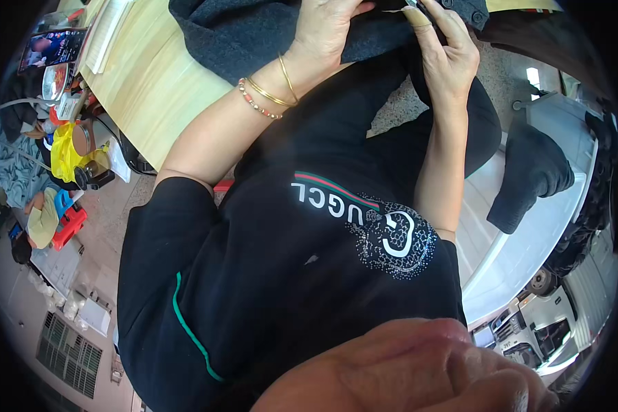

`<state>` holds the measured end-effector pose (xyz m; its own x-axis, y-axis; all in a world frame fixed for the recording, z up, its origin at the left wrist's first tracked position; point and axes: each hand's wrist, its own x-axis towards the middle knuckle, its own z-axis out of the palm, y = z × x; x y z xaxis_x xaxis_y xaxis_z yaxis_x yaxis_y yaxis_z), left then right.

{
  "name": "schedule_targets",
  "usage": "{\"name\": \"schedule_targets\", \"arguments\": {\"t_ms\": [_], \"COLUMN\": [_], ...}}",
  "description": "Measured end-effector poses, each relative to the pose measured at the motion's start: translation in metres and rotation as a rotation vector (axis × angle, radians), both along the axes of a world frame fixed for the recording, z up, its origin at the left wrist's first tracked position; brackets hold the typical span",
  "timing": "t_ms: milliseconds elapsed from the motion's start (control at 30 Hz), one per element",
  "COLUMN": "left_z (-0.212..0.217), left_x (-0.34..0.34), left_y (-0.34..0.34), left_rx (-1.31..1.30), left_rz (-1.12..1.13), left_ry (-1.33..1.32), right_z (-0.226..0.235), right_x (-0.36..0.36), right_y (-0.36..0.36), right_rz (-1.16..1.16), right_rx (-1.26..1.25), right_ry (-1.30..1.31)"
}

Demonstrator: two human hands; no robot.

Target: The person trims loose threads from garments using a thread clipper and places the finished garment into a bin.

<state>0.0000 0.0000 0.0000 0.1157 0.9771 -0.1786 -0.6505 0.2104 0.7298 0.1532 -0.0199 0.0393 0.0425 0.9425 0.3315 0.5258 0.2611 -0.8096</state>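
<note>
Charcoal-grey, woolly cloth garment (233,34) with round dark buttons (477,16) lies, in the head view, along the upper edge, partly over the smooth, pale wood-grained tabletop (144,82). The left hand (321,34), with thin gold bangles (268,93) at its wrist, is against the cloth; whether its bent fingers grip it, I cannot tell. The right hand (453,62) closes its fingers narrowly on a small silvery metal piece (410,3), cut off by the frame.
</note>
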Motion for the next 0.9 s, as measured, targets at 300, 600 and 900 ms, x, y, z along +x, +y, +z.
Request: {"name": "schedule_targets", "arguments": {"t_ms": [300,600,900], "left_z": [-0.003,0.014,0.012], "left_x": [0.0,-0.002,0.041], "left_y": [0.001,0.0,0.021], "left_rx": [-0.006,0.008,-0.122], "left_rz": [0.01,-0.165,-0.401], "left_ry": [-0.033,0.004,0.019], "right_z": [0.002,-0.01,-0.009], "right_x": [-0.003,0.054,0.09], "right_y": [0.002,0.0,-0.018], "right_rz": [-0.001,-0.196,-0.395], "right_rx": [0.038,0.006,-0.111], "right_ry": [0.029,0.546,0.652]}}
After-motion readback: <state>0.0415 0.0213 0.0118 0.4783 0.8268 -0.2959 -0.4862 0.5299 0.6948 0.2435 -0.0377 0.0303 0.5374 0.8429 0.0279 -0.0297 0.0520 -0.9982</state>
